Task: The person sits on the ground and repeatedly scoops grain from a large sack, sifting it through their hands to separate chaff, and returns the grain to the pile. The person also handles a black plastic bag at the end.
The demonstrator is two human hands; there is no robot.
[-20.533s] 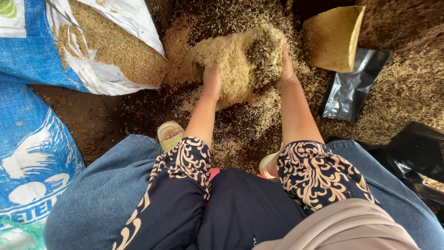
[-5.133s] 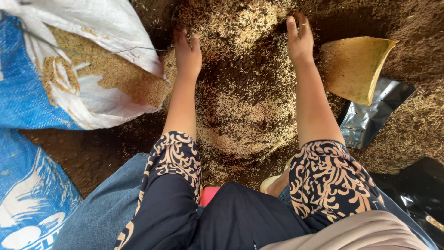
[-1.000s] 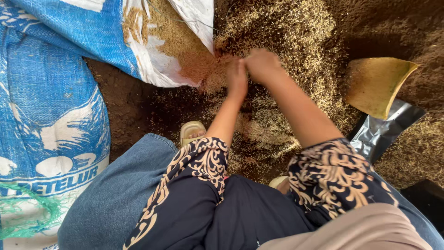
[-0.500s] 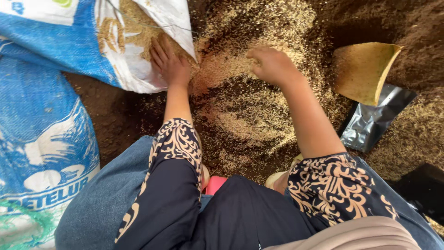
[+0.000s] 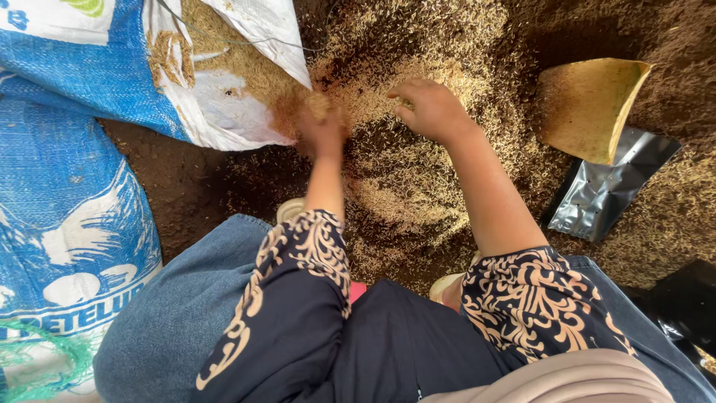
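Seen from above, left to right. At far left a blue-and-white woven sack (image 5: pixel 67 216) stands full; above it a second sack (image 5: pixel 186 82) of the same cloth lies on its side, its mouth open toward the middle and husks showing inside. Just beside that mouth the left hand (image 5: pixel 322 128) is blurred; it appears cupped and closed around a small clump of husks (image 5: pixel 319 104), though how tightly cannot be told. The husk pile (image 5: pixel 403 186) spreads over the dark earth floor (image 5: pixel 186 186) in front of the crouching person, between the two forearms and beyond. The right hand (image 5: pixel 432 110) rests on the pile palm down, fingers curled and loosely closed into the husks, gripping nothing solid. To the right a yellow scoop (image 5: pixel 589 104) lies on the ground, well apart from both hands, partly over a flat dark foil bag (image 5: pixel 608 194).

The husks look dry, light and loose — a material with no stiffness, likely to trickle out between spread fingers. It would probably handle best by cupping from below with fingers held together, or by raking it inward with both palms — pinching would gather little.
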